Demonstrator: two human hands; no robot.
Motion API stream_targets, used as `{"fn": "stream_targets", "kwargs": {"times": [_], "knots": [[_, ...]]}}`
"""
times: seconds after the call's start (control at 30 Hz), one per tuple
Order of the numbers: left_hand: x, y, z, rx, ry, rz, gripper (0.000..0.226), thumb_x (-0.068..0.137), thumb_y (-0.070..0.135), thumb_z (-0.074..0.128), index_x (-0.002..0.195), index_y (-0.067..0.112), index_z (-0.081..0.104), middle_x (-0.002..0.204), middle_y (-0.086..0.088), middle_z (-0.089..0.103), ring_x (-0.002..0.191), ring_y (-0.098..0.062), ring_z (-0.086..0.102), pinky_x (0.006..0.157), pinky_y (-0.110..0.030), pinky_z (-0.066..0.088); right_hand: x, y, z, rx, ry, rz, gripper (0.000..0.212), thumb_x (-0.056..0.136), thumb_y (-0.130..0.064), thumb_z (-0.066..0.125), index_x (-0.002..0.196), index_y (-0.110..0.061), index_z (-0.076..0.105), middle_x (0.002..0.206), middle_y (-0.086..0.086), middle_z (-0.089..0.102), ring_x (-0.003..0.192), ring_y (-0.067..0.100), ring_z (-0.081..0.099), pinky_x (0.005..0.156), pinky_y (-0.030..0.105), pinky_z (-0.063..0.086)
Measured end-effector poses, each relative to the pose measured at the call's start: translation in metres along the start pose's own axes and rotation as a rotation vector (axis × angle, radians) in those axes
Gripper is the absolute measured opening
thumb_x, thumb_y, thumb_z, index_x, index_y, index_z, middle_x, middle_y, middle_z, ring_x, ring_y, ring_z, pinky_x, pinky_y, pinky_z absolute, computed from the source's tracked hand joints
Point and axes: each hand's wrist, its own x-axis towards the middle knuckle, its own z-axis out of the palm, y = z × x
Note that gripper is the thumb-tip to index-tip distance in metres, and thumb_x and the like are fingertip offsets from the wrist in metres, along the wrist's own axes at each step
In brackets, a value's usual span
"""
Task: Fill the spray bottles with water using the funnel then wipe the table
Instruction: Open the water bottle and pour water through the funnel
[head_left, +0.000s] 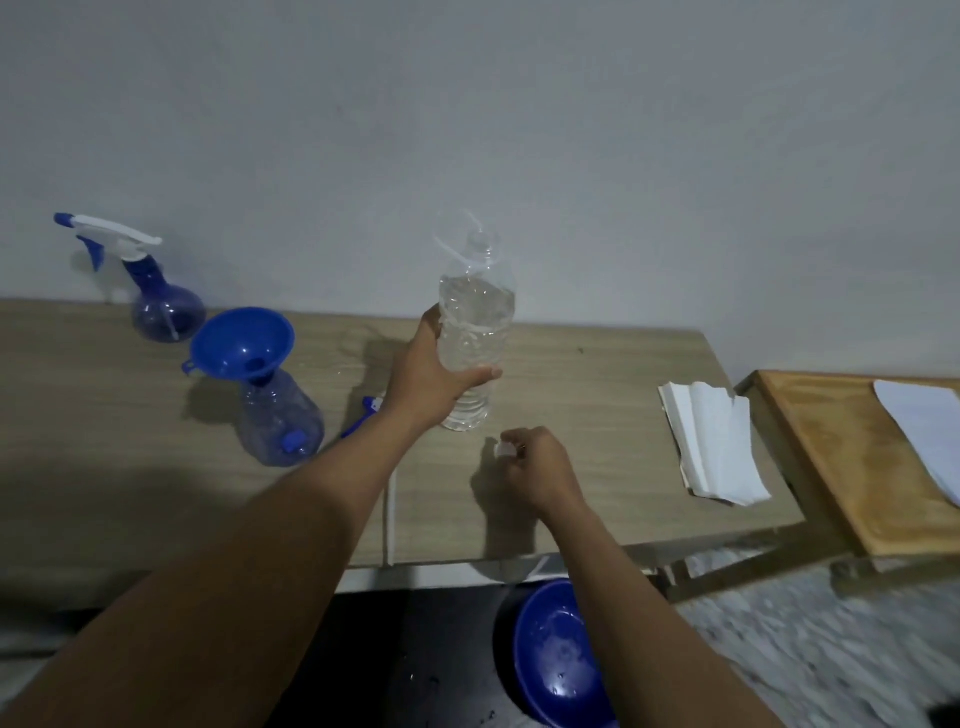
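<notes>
My left hand (434, 371) grips a clear water bottle (475, 332) around its middle, upright just above the table (571, 374), its neck open. My right hand (535, 467) holds the bottle's small white cap (505, 450) between its fingertips, low over the table in front of the bottle. A blue funnel (241, 343) sits in the neck of an open blue spray bottle (280, 421) at left. Behind it stands a second blue spray bottle (163, 306) with its white-and-blue trigger head (106, 234) on. A loose spray head (363, 415) lies partly hidden behind my left wrist.
A stack of white paper napkins (714, 441) lies on the table's right end. A wooden tray (852, 457) with a white sheet stands further right. A blue bowl (558, 660) sits on the floor below the table's front edge. A wall rises directly behind the table.
</notes>
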Motion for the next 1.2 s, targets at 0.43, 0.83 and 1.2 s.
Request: {"fn": "stream_targets", "kwargs": {"times": [0.43, 0.83, 1.2], "knots": [[-0.006, 0.0, 0.001, 0.067, 0.022, -0.057, 0.101, 0.052, 0.045, 0.094, 0.138, 0.035, 0.041, 0.132, 0.012, 0.056, 0.123, -0.01, 0.052, 0.104, -0.04, 0.047, 0.004, -0.006, -0.018, 0.177, 0.14, -0.035, 0.054, 0.086, -0.006, 0.061, 0.139, -0.014, 0.053, 0.133, 0.01, 0.054, 0.117, 0.024, 0.059, 0.094, 0.027, 0.046], [-0.096, -0.002, -0.037, 0.078, 0.488, -0.044, 0.027, 0.083, 0.011, 0.072, 0.105, 0.026, 0.065, 0.101, 0.013, 0.067, 0.089, 0.0, 0.063, 0.075, -0.021, 0.055, 0.027, -0.099, -0.041, 0.54, 0.248, -0.274, 0.113, 0.069, -0.045, 0.089, 0.154, -0.03, 0.017, 0.153, -0.005, 0.042, 0.132, 0.011, 0.047, 0.103, 0.026, 0.04], [-0.106, 0.004, -0.12, 0.131, 0.822, -0.176, 0.108, 0.059, 0.053, 0.09, 0.141, 0.019, 0.028, 0.144, -0.002, 0.038, 0.129, -0.017, 0.043, 0.099, -0.025, 0.038, 0.037, -0.113, -0.021, 0.58, 0.517, -0.245, 0.063, 0.079, -0.033, 0.078, 0.132, -0.026, 0.044, 0.115, -0.008, 0.062, 0.104, 0.021, 0.066, 0.087, 0.025, 0.048]]}}
